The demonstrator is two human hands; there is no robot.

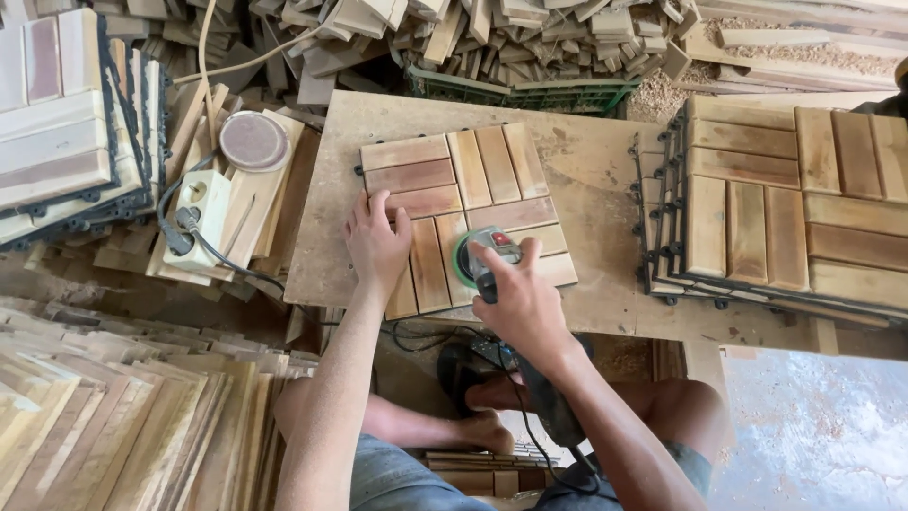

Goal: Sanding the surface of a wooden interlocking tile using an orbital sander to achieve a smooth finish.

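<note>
Right hand (518,298) closed around sander (484,255), on wooden tile's (473,180) near edge. Left hand (375,241) flat, open, pressing tile's left side; pad probably touching.

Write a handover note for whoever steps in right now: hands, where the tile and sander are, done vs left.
Left hand: flat on the wooden slat tile, near its left edge, pinning it to the workbench.
Right hand: gripping the electric sander, whose green pad sits on the tile's lower right slats; its cord trails down by the legs.
Done: tile lies face up on the bench with the sander on it; how much is already sanded cannot be told.
Left, likely: the rest of this tile's face. One stack of tiles sits at the bench's right, another stack at far left; which is finished is unclear.
</note>
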